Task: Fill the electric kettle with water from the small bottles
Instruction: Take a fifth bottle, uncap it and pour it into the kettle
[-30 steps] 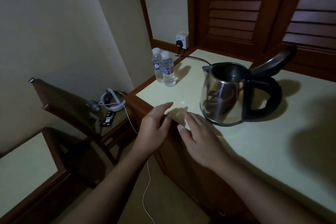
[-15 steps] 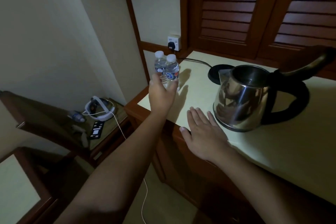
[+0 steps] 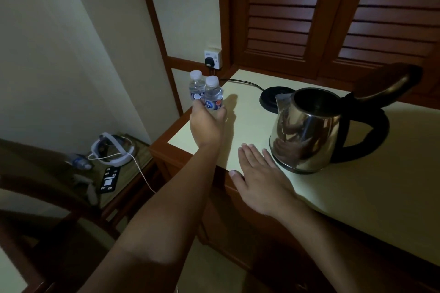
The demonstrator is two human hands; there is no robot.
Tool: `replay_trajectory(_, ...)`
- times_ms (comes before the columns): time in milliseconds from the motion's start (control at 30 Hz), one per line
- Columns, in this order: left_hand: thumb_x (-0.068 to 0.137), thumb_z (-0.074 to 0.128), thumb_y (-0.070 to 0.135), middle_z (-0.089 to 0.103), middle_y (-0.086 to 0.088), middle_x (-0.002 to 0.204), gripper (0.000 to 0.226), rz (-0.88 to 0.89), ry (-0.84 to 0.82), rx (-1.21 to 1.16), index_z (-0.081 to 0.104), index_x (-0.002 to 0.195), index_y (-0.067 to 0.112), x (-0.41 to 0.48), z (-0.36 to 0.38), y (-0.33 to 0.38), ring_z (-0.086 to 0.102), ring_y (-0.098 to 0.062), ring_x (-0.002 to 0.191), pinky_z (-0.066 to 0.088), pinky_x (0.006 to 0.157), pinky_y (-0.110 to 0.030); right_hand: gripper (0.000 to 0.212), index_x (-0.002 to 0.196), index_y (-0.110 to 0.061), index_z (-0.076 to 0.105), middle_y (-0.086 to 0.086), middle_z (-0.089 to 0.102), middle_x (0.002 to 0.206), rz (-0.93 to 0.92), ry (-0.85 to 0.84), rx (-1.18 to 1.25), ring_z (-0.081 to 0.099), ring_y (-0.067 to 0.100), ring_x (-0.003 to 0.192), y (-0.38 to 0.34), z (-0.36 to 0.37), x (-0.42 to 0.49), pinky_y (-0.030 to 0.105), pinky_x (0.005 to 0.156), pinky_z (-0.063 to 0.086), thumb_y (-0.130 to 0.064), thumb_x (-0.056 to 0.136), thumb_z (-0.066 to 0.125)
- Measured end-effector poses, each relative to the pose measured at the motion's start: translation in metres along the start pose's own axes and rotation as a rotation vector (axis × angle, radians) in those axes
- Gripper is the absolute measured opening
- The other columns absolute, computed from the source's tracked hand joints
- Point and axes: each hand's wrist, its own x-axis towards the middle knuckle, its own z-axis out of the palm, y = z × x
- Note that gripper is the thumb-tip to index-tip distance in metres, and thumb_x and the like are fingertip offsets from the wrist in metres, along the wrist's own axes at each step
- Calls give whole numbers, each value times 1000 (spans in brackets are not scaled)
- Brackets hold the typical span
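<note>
Left hand (image 3: 207,123) is wrapped around the nearer bottle (image 3: 213,98) at the counter (image 3: 357,197) corner; second bottle (image 3: 196,87) stands touching it, both capped. Right hand (image 3: 258,181) lies flat and released on the counter edge, just beside the kettle (image 3: 307,131), which sits off its base (image 3: 273,98) with lid (image 3: 390,87) open. Risks: lifting one bottle could tip its neighbour off the counter edge; pouring one-handed may splash onto the plugged-in base near the spout.

Head-worn view, forward and down
</note>
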Motion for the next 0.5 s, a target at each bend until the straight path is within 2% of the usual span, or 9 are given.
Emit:
replay_trajectory(67,91,79,32,64,8,99,32,39,-39,-5,52,107,24,-6,-8,-3,63,-12,88,53,78,-29,67,160,-17,6,-3,3,169,-11,53,107,-7,7,154,2,-3,-4,36,126,-1,-53,104,12)
replay_trajectory(133,90,79,30,65,10,102,36,94,-102,-19,56,116,20,-13,-21,-4,63,-9,91,52,77,-22,61,159,-18,20,-3,20,167,-15,156,273,8,6,153,3,-10,-10,30,126,6,-47,106,22)
replay_trajectory(200,90,81,29,66,14,107,45,143,-185,-32,57,127,18,-22,-38,-1,65,-8,97,51,80,-17,52,154,-19,37,-3,39,158,1,271,441,27,5,147,3,-22,-18,28,123,21,-40,106,35)
replay_trajectory(233,89,82,28,67,13,111,49,161,-230,-36,57,130,17,-28,-46,1,67,-9,101,54,83,-19,47,150,-19,44,-4,47,152,1,338,505,36,4,142,3,-29,-22,30,119,30,-37,106,40)
replay_trajectory(333,86,86,28,74,8,120,52,228,-376,-69,58,128,17,-49,-68,10,70,-6,109,58,87,-19,40,140,-24,54,-8,57,137,14,514,591,52,1,123,2,-59,-29,32,101,50,-37,102,49)
replay_trajectory(400,84,87,26,74,9,119,53,285,-480,-105,59,128,17,-64,-79,15,70,-1,110,57,86,-15,45,140,-28,53,-12,58,129,23,586,565,55,-1,111,3,-83,-30,23,90,52,-42,98,51)
replay_trajectory(500,81,90,25,74,14,116,58,364,-618,-105,60,131,19,-83,-90,22,69,3,108,58,85,-17,49,137,-19,59,-12,59,116,-66,663,471,52,-7,89,7,-111,-29,9,78,45,-44,95,54)
